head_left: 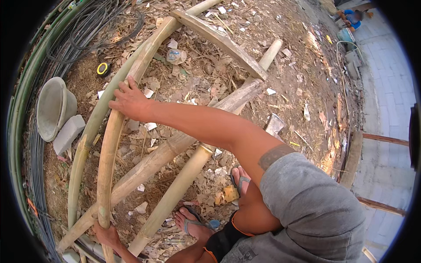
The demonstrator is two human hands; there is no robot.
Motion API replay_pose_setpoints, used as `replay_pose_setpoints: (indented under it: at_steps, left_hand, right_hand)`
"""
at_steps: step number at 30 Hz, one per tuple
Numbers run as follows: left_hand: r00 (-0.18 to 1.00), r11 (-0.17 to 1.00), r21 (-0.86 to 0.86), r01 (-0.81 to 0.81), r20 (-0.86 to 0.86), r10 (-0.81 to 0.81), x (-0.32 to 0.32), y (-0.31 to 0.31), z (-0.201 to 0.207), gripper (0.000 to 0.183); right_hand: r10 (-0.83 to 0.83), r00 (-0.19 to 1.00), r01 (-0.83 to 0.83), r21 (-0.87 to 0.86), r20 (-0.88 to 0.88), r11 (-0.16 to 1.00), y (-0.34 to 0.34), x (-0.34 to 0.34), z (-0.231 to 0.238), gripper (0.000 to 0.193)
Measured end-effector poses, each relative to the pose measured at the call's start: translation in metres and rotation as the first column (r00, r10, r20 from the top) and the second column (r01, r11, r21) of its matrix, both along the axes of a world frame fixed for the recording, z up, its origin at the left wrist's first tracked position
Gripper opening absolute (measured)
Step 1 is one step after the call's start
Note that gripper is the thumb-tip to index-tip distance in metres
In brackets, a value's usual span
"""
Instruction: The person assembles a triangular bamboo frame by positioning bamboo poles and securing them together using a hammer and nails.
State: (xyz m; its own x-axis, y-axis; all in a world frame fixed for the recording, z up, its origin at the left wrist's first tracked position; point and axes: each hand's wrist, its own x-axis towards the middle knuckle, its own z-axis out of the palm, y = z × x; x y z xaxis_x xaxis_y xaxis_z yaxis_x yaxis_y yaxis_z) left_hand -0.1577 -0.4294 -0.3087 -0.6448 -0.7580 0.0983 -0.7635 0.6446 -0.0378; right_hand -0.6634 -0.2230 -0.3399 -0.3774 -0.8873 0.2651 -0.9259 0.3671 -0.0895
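A tan bamboo pole (109, 153) runs lengthwise in front of me. My right hand (131, 100) grips it partway up, fingers spread over its side. Near its lower end my left hand (108, 236) is wrapped round the same pole. Close beside it lies a greener bamboo pole (87, 144). A thick weathered pole (160, 161) crosses beneath the tan one at an angle. Another bamboo pole (180, 188) lies nearer my feet. At the far end a squared timber piece (219, 41) spans between poles. My right forearm hides part of the thick pole.
A grey bucket (55, 109), a grey block (69, 133) and a yellow-black tape measure (103, 69) sit at left. Dark rods and coiled wire (101, 33) lie beyond. A grey metal blade (275, 124) is near my right arm. A person in blue (352, 17) is far right.
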Motion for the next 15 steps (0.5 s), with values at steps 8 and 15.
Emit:
replay_pose_setpoints:
  at_steps: [8, 15]
  left_hand:
    - [0.994, 0.993, -0.057, 0.104, -0.010, -0.104, -0.007, -0.007, 0.001, 0.043]
    - [0.984, 0.997, 0.077, 0.018, 0.178, -0.031, -0.011, 0.001, 0.025, 0.071]
  right_hand:
    - [-0.081, 0.991, 0.079, 0.023, 0.103, 0.997, -0.008, 0.003, 0.000, 0.041]
    - [0.053, 0.994, -0.032, -0.220, 0.091, 0.975, 0.072, 0.015, 0.052, 0.090]
